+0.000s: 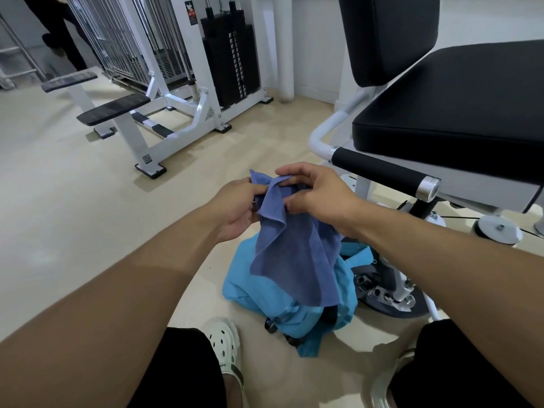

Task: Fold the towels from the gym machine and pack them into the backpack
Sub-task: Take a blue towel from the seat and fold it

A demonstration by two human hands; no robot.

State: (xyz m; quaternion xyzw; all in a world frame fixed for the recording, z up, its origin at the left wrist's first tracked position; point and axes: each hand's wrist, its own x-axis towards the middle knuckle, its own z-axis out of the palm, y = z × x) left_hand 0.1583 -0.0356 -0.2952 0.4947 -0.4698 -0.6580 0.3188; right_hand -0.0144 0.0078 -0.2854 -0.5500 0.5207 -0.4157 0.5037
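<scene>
Hands first: both of mine are out in front at mid-frame, forearms reaching in from the lower corners and meeting over the towel point(294, 254). My left hand point(235, 207) sits palm toward me, fingers curled round the towel's upper left edge. My right hand point(315, 192) comes in from the right, thumb and forefinger pinching a fold at the top while the other fingers curl loosely beneath. From that grip the blue towel hangs down in a loose drape, one corner poking up above my left fingers, and its lower edge falls in front of the backpack point(265, 293). I see the turquoise backpack slumped on the floor point(73, 216) between my feet, right up against the base of the machine point(397, 284); whether its mouth is open I cannot tell, the towel covers it. To my right the machine's black seat point(456, 113) and padded handle point(379, 169) come close to my right wrist, so room is tight on that side. To my left the pale floor runs wide toward a white bench point(114, 108) and weight stack point(232, 63), well apart from me. My white clog point(225, 343) rests just left of the backpack.
</scene>
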